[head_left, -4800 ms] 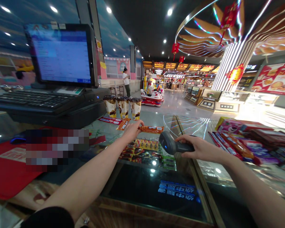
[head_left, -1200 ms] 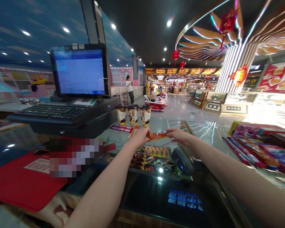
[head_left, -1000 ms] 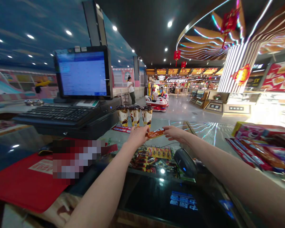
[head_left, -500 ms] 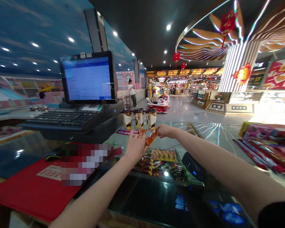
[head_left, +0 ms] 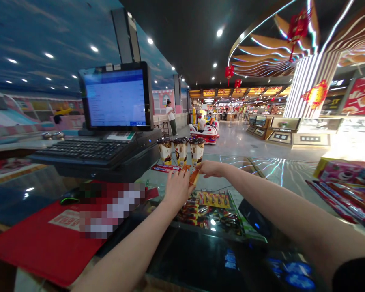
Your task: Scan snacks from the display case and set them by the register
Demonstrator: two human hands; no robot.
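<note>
Scanner, earlier gripped in right hand, now laid on counter glass, partly hidden by right forearm. Orange bar shifted left, turned from crosswise to steep slant, brought just beside second snack. Bar's far end now met by right fingertips. Left hand spread out, fingers fanned beside bar. View swung leftward; monitor shown further right. Dark sleeve now seen on right arm.
</note>
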